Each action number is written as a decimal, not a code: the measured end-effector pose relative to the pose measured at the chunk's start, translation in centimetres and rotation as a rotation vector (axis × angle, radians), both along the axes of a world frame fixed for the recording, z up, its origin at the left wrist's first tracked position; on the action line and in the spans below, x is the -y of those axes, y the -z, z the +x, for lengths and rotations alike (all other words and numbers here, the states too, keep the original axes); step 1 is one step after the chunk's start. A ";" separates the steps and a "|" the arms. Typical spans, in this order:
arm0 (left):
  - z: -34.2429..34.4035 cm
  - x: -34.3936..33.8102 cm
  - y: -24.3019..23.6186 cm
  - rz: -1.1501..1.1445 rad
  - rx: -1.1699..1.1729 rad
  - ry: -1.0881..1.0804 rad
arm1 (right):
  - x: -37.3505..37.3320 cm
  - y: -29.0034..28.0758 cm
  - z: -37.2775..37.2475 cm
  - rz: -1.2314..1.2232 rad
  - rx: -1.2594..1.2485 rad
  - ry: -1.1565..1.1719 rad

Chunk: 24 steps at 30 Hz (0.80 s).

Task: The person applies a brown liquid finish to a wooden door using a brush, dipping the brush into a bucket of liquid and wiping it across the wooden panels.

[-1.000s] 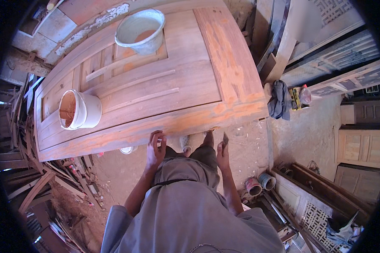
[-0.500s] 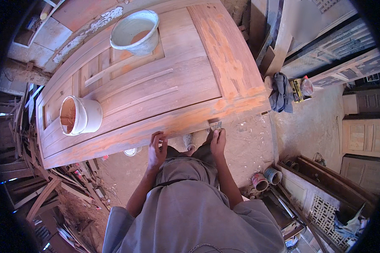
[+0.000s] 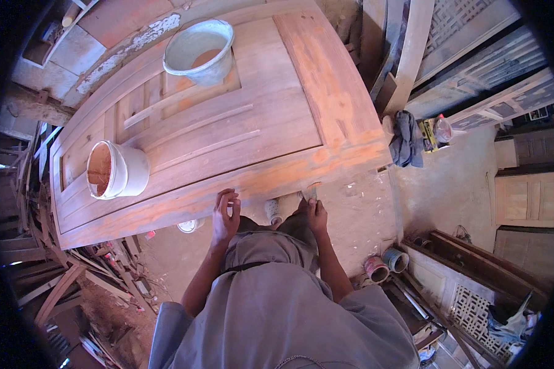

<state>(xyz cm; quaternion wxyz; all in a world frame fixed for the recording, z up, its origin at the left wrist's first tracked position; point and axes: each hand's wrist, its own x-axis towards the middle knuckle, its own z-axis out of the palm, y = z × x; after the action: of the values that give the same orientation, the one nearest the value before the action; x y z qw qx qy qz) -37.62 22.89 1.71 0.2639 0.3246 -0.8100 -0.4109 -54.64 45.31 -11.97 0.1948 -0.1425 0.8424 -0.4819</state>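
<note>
A wooden panel door (image 3: 277, 123) lies flat in front of me, with orange filler smeared along its near rail and right-hand stile. My right hand (image 3: 317, 217) is closed on a putty knife (image 3: 313, 190), held just off the door's near edge. Some orange filler shows at the tip of its blade. My left hand (image 3: 226, 216) is at the same edge farther left, fingers loosely bent and apart, with nothing visible in it. On the door's left end stands a white bucket (image 3: 132, 172) with reddish-brown stuff inside. A grey-white basin (image 3: 206, 71) holding orange powder sits farther back.
Wood scraps (image 3: 114, 270) are heaped on the left. A dark cloth (image 3: 406, 138) hangs by the door's right corner, beside a yellow box (image 3: 428, 134). Two paint cans (image 3: 376, 269) are at lower right near a wooden frame (image 3: 434, 267). A white lidded tub (image 3: 188, 226) shows below the near edge.
My right hand has dropped slightly nearer to me, and the putty knife has turned so that orange filler shows at its tip. My left hand has shifted slightly left.
</note>
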 end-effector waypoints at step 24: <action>4.3 -2.3 3.4 0.194 -0.067 -0.387 | 3.7 -15.2 -12.9 0.636 -0.572 -0.840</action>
<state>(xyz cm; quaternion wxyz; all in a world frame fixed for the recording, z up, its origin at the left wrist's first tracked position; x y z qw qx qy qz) -33.36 25.22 -1.65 0.3322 0.4843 -0.6800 -0.4391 -67.49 41.56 3.25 0.1673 -0.5222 0.8357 -0.0303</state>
